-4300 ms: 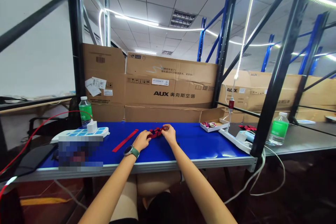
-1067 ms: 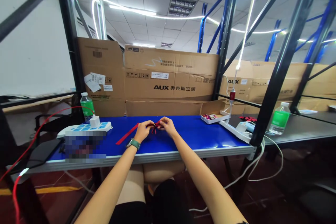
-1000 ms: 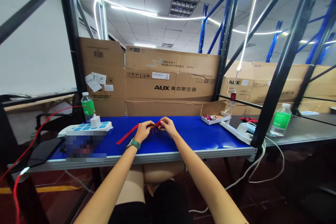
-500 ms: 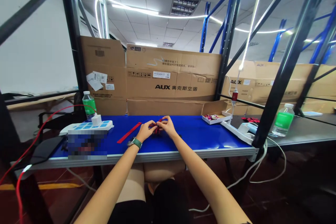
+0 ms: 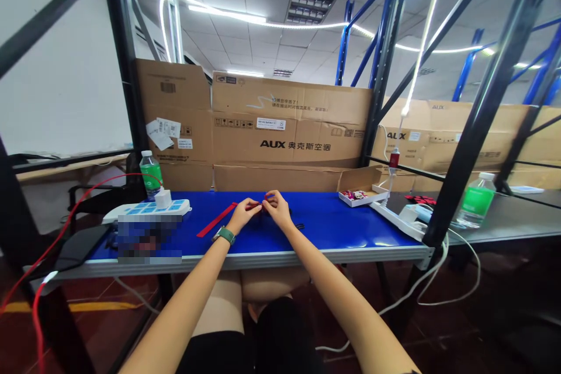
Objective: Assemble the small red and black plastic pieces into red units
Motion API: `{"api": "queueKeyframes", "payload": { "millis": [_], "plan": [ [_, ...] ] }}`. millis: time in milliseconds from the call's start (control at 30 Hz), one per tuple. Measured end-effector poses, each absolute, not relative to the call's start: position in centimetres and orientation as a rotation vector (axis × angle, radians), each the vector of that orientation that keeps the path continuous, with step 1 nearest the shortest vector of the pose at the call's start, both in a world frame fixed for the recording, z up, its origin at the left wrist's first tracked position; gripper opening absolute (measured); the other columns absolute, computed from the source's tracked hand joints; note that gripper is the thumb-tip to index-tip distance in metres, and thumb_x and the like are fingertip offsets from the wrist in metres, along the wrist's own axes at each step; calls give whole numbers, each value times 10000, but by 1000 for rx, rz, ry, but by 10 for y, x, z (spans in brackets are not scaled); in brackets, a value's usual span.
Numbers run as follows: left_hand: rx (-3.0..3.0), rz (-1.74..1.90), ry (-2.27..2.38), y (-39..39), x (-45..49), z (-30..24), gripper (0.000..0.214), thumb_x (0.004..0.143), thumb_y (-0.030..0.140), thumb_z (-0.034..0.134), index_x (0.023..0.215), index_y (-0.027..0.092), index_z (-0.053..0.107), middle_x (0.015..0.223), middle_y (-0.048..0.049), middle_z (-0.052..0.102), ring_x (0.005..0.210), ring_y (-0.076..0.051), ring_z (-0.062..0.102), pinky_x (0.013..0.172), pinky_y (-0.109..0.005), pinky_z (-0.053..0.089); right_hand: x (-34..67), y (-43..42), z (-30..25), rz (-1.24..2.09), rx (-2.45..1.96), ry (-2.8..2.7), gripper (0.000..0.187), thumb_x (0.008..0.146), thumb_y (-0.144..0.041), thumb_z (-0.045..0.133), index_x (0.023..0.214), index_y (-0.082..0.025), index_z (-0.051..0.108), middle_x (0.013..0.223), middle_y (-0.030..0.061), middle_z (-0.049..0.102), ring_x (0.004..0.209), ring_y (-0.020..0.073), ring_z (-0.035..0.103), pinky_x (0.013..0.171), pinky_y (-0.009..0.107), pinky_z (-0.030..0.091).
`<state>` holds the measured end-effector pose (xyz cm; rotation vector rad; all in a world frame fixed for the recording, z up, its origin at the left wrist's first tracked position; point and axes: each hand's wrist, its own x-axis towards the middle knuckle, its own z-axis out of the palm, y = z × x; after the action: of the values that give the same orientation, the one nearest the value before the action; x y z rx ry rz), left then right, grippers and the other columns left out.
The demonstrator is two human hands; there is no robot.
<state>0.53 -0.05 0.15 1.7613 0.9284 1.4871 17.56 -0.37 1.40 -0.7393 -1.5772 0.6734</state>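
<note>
My left hand (image 5: pixel 243 214) and my right hand (image 5: pixel 277 210) meet above the blue tabletop. Their fingers are closed on a red ribbon (image 5: pixel 252 207), mostly hidden by the fingers, with a bit of red also showing at the right fingertips. A flat red ribbon strip (image 5: pixel 217 220) lies slantwise on the table, left of my left hand. Small dark thin pieces (image 5: pixel 300 225) rest just right of my right wrist; their kind is too small to tell. A watch with a green strap (image 5: pixel 225 235) is on my left wrist.
A small open box (image 5: pixel 357 198) with colourful little items stands back right, near a white power strip (image 5: pixel 401 225). To the left are another power strip (image 5: pixel 144 209), a bottle (image 5: pixel 151 175) and a blurred-out object (image 5: pixel 149 239). Cardboard (image 5: pixel 289 128) walls the back.
The red ribbon bunch between my hands shows less now, and my fingers have shifted slightly on it. The dark pieces beside my right wrist are more exposed.
</note>
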Motion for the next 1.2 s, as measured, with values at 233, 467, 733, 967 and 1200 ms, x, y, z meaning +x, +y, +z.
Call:
{"api": "queueKeyframes", "payload": {
  "millis": [233, 467, 733, 967, 1200],
  "plan": [
    [1724, 1529, 896, -3, 2, 6, 402, 734, 473, 737, 954, 139, 700, 932, -95, 743, 871, -222, 691, 810, -353, 544, 179, 2, 11, 502, -756, -1701, 289, 869, -444, 615, 1003, -229, 755, 957, 63, 732, 901, 218, 676, 809, 317, 533],
    [1759, 1583, 956, 0, 0, 4, 371, 695, 462, 767, 863, 156, 643, 923, -85, 727, 871, -220, 691, 804, -348, 549, 182, 0, 13, 518, -794, -1734, 282, 863, -456, 608, 927, -223, 753, 849, 38, 737, 824, 208, 677, 760, 297, 525],
    [1881, 1534, 891, -5, 1, 8, 322, 742, 457, 724, 874, 166, 685, 890, -80, 742, 843, -218, 697, 808, -354, 560, 184, -1, 14, 526, -824, -1729, 289, 839, -481, 629, 882, -220, 747, 824, 40, 738, 807, 213, 683, 744, 301, 538],
    [1949, 1512, 899, -10, 3, 11, 265, 750, 400, 718, 868, 163, 700, 899, -84, 743, 846, -225, 697, 810, -358, 559, 186, -3, 15, 521, -839, -1737, 248, 812, -454, 673, 838, -224, 762, 807, 37, 752, 767, 216, 697, 747, 317, 547],
    [1981, 1510, 890, -13, 3, 10, 251, 756, 363, 729, 911, 171, 685, 935, -81, 750, 905, -230, 706, 854, -367, 560, 186, 3, 12, 693, -791, -1723, 290, 748, -387, 754, 993, -238, 717, 885, 29, 761, 882, 222, 728, 856, 353, 559]
  ]
}}
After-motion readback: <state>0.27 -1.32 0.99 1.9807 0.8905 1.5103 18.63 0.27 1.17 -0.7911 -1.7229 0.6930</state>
